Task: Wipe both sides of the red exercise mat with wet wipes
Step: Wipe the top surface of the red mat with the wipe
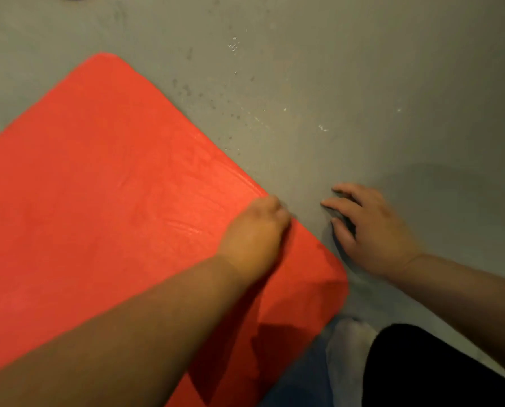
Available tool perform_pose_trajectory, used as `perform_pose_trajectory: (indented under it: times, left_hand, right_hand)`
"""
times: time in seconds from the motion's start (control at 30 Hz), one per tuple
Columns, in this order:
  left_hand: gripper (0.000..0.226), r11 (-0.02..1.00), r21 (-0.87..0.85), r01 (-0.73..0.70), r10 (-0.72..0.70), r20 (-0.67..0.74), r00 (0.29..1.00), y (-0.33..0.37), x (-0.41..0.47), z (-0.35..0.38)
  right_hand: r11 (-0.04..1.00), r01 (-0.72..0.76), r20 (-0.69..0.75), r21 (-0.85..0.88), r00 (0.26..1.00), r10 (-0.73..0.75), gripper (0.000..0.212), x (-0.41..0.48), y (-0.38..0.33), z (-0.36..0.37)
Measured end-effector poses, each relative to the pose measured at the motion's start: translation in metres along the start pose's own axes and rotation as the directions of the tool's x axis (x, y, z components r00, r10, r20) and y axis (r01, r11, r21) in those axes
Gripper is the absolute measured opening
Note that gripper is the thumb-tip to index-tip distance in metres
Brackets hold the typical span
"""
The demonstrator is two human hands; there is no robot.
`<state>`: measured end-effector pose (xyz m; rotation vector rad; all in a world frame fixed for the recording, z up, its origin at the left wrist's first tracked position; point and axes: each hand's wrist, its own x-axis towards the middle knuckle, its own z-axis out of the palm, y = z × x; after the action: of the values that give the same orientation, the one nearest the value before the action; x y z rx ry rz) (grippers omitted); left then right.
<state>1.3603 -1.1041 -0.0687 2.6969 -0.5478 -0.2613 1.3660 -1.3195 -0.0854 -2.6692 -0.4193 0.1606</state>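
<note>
- Shows the red exercise mat (98,186) lying flat on the grey floor (362,83), filling the left of the view.
- Puts the left hand (254,233) at the mat's right edge, fingers curled and blurred; cannot tell whether gripping the edge.
- Puts the right hand (371,230) on the floor just beside that edge, fingers spread, off the mat.
- Catches a pale socked foot (348,348) past the mat's near corner.

Left hand (254,230) points toward 1 o'clock, blurred, fingers curled under. Right hand (374,230), at its 3 o'clock, palm down, fingers spread toward 10 o'clock.
</note>
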Motion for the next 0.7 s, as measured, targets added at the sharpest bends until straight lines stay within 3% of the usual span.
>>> perform_pose_trajectory:
  times: [0.07,0.13,0.17,0.27,0.33,0.5,0.57,0.63,0.7]
  left_hand:
    - [0.013,0.979,-0.046,-0.200,0.203,0.080,0.976,0.014,-0.013,0.003]
    - [0.008,0.965,0.001,-0.261,0.260,0.073,0.963,-0.006,-0.001,-0.002]
    - [0.008,0.977,0.043,-0.210,0.209,0.031,0.977,-0.020,0.010,-0.008]
    - [0.013,0.988,0.070,0.136,-0.127,-0.122,0.984,-0.059,0.038,-0.028]
    - [0.012,0.979,0.044,0.199,-0.192,-0.130,0.973,-0.048,0.034,-0.024]
    - [0.004,0.993,-0.112,-0.037,0.037,-0.003,0.999,0.038,-0.016,0.016]
    - [0.016,0.973,-0.163,-0.163,0.168,0.012,0.986,0.047,-0.021,0.020]
    - [0.022,0.971,-0.073,-0.226,0.228,0.023,0.973,0.032,-0.013,0.015]
    - [0.014,0.989,0.026,-0.143,0.144,-0.051,0.988,-0.001,0.005,0.004]
  right_hand:
    - [1.000,0.023,0.022,0.002,1.000,-0.023,0.034,0.000,0.003,-0.001]
    - [0.999,0.033,0.040,0.002,0.999,-0.033,0.035,0.001,0.005,-0.003]
    - [0.999,0.035,0.046,0.004,0.998,-0.036,0.035,0.000,0.006,-0.003]
    - [0.999,0.032,0.041,0.015,0.999,-0.032,0.035,-0.001,0.007,-0.003]
    - [1.000,0.024,0.027,0.007,0.999,-0.024,0.035,-0.002,0.007,-0.003]
    - [0.997,0.071,0.000,0.004,0.997,-0.071,0.032,-0.002,0.012,-0.002]
    - [0.991,0.126,0.007,-0.038,0.992,-0.126,0.033,-0.005,0.021,-0.006]
    - [0.989,0.130,0.005,-0.066,0.992,-0.130,0.035,-0.007,0.027,-0.009]
    - [0.990,0.118,0.003,-0.079,0.993,-0.118,0.036,-0.008,0.027,-0.009]
